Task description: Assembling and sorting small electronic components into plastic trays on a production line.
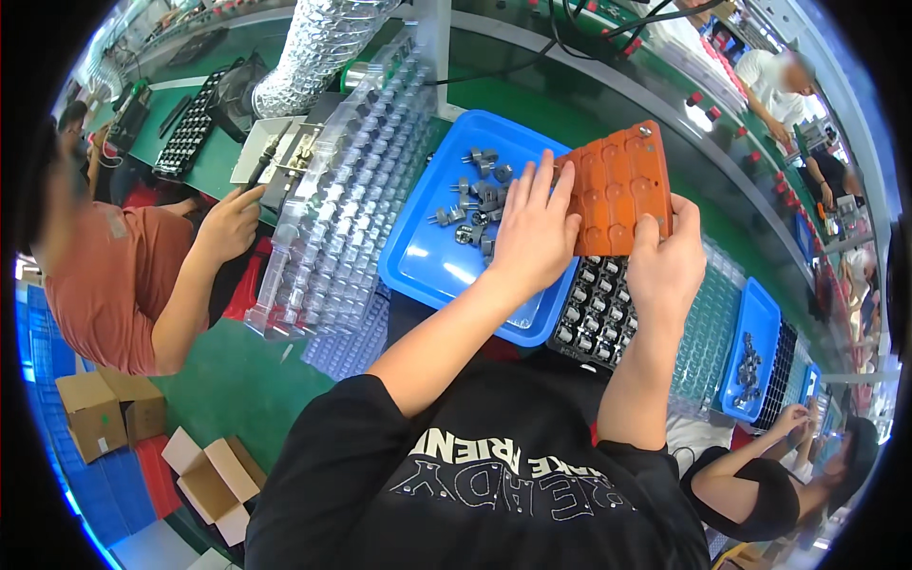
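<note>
My right hand [668, 264] grips the lower right edge of an orange plate [622, 185] with rows of round recesses, its thumb on the upper face. The plate is tilted above a blue tray [418, 214] and a black tray [591, 347]. My left hand [534, 228] is stretched out over the blue tray, fingers extended, fingertips near the plate's left edge; I cannot tell whether they touch it. Several small grey plug-like parts [484, 198] with metal pins lie loose in the blue tray. Rows of small metal-and-black parts sit in the black tray, partly under the plate.
Clear plastic blister trays [351, 180] are stacked left of the blue tray. A person in a reddish shirt [123, 275] holds a tool at the left. Another blue tray [750, 351] stands at the right, near another person. Open cardboard boxes [211, 483] lie at the lower left.
</note>
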Tool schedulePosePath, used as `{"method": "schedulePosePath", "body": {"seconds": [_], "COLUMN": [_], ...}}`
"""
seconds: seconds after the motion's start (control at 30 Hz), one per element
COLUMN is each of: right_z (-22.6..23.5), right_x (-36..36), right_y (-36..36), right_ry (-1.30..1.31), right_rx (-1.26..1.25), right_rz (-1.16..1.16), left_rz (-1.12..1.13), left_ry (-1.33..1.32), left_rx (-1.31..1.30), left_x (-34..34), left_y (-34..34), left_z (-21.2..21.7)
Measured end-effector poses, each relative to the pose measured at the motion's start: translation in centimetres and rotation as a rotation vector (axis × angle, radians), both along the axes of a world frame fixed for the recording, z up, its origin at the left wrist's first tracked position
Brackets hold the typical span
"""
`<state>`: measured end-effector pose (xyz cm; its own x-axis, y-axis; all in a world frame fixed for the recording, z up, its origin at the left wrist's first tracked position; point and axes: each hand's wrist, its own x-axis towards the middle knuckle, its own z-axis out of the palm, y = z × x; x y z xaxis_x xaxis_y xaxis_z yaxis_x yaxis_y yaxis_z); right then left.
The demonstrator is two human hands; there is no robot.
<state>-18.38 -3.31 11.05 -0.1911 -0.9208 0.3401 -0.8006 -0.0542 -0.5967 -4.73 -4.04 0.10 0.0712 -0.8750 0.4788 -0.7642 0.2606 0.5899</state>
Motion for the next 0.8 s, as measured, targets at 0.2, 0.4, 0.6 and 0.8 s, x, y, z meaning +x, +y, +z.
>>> {"method": "schedulePosePath", "body": {"seconds": [0.2, 0.4, 0.6, 0.8], "right_z": [-1.4, -1.0, -1.2, -2.1], "right_x": [-4.0, -4.5, -4.3, -4.7], "right_y": [-0.7, 0.6, 0.7, -0.5], "right_ry": [-0.253, -0.485, -0.48, -0.51], "right_rx": [-0.104, -0.155, -0.112, -0.063], "right_rz": [0.062, 0.215, 0.194, 0.218], "left_rz": [0.068, 0.028, 0.147, 0.213], "left_ry": [0.385, 0.495, 0.262, 0.512], "left_rx": [0.023, 0.137, 0.152, 0.227], "left_x": [0.8, 0.7, 3.3, 2.6], "left_y": [0.2, -1.7, -1.5, -1.6], "left_z": [-0.9, 1.0, -0.3, 1.3]}}
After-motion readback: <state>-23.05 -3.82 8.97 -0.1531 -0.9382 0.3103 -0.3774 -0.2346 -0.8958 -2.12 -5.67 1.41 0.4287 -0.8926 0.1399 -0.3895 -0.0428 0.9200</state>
